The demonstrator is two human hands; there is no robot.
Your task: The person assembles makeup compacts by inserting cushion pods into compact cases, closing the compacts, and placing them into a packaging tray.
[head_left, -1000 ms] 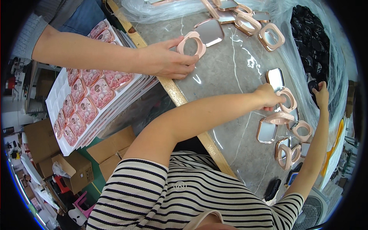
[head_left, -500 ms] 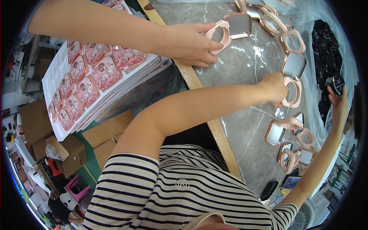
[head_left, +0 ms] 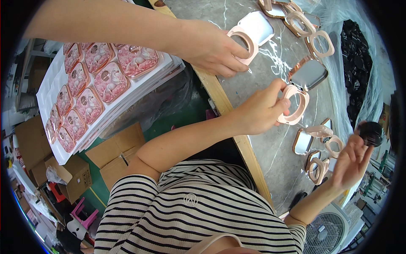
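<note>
My left hand (head_left: 262, 111) grips the pale pink ring-shaped base of an open compact case (head_left: 311, 75), whose square mirrored lid stands away from me. Its fingers curl over the near side of the ring. At the right, my right hand (head_left: 351, 163) is raised and holds a round black piece (head_left: 371, 134) in its fingertips; motion blurs the piece, so its exact kind is unclear. Another person's hand (head_left: 215, 48) reaches in from the upper left and holds a second open compact case (head_left: 258, 27) by its ring, over the table.
More open compact cases (head_left: 320, 42) lie at the table's far end, others (head_left: 318, 163) nearer me. Plastic film surrounds a heap of black pieces (head_left: 357, 72) at the right. Stacked white trays (head_left: 101, 125) hold pink square cases. A wooden edge (head_left: 222, 99) borders the table; a fan (head_left: 325, 230) stands behind.
My left hand has drawn its compact case leftward from the row. My right hand has come lower and nearer with the black piece. The other person's compact case has tilted, its lid now bright.
</note>
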